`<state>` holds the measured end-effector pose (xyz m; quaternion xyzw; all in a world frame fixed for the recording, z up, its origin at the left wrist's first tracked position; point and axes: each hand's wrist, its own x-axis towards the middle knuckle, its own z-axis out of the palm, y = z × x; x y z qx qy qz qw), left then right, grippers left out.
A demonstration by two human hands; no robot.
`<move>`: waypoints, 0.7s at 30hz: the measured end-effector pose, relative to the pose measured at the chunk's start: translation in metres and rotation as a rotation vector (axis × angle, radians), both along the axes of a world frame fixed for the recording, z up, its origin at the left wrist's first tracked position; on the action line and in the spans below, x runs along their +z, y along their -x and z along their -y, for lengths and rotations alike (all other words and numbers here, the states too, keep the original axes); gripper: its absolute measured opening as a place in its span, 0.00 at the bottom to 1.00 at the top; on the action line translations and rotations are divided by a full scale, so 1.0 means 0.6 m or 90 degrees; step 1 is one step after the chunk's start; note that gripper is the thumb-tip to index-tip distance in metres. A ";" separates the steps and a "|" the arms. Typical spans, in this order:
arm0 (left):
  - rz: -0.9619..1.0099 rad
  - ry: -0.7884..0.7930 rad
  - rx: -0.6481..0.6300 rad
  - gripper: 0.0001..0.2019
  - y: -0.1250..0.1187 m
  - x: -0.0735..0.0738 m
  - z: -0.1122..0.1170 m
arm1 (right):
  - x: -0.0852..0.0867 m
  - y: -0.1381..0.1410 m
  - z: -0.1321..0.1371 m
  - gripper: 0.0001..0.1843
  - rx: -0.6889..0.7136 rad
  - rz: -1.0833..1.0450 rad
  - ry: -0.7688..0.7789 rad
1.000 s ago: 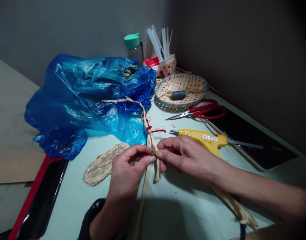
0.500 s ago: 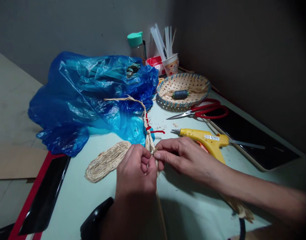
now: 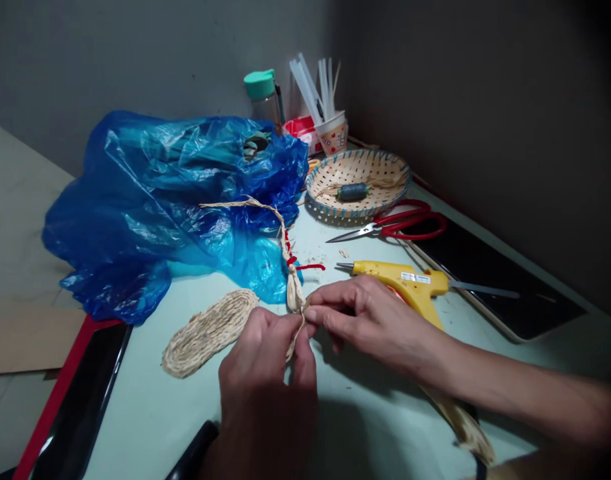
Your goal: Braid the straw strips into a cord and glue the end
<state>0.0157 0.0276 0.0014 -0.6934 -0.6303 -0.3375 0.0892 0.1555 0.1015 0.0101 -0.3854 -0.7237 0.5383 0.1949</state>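
Observation:
A braided straw cord [image 3: 284, 240] tied with red thread [image 3: 299, 265] runs from the blue plastic bag [image 3: 175, 193] down to my hands. My left hand [image 3: 268, 363] is closed around the loose straw strands below the braid. My right hand [image 3: 370, 317] pinches the end of the braid just beside the left fingers. A flat oval woven straw piece [image 3: 208, 330] lies left of my hands. More straw strands [image 3: 460, 427] trail under my right forearm.
A yellow glue gun [image 3: 410, 283] lies right behind my right hand, red scissors [image 3: 400, 223] beyond it. A woven basket [image 3: 358, 177] holds a dark thread spool [image 3: 352, 192]. A cup of glue sticks [image 3: 332, 130], a bottle [image 3: 262, 97] and a dark tablet [image 3: 500, 277] stand along the wall.
My left hand has turned and drawn back towards me along the strands, closing more tightly around them. The right hand keeps its pinch on the braid end.

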 end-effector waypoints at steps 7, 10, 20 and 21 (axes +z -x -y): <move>-0.208 0.047 0.046 0.07 -0.012 -0.002 0.013 | 0.001 0.002 0.004 0.18 0.044 -0.082 0.108; -0.150 0.016 -0.041 0.09 -0.013 -0.003 0.024 | 0.002 0.003 0.003 0.17 0.037 -0.132 0.169; 0.191 0.075 -0.018 0.05 -0.007 0.013 0.007 | 0.013 -0.002 0.004 0.13 0.003 -0.080 0.059; 0.305 0.143 -0.017 0.03 -0.001 0.015 -0.002 | 0.013 -0.003 0.006 0.14 0.005 -0.068 0.037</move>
